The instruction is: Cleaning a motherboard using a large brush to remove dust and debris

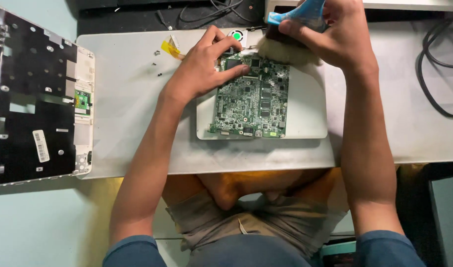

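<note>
Left hand (202, 69) fingers pressed flat on green circuit board (250, 99); right hand (330, 37) fingers clamped on brush (291, 42) (bristles touching board's top edge).

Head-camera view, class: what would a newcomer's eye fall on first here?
A green circuit board lies mid-table on a pale rounded pad, the left hand pressing its top edge. Above it, the right hand holds a blue-handled bristle brush. At far left rests an opened black-and-white laptop shell.
</note>
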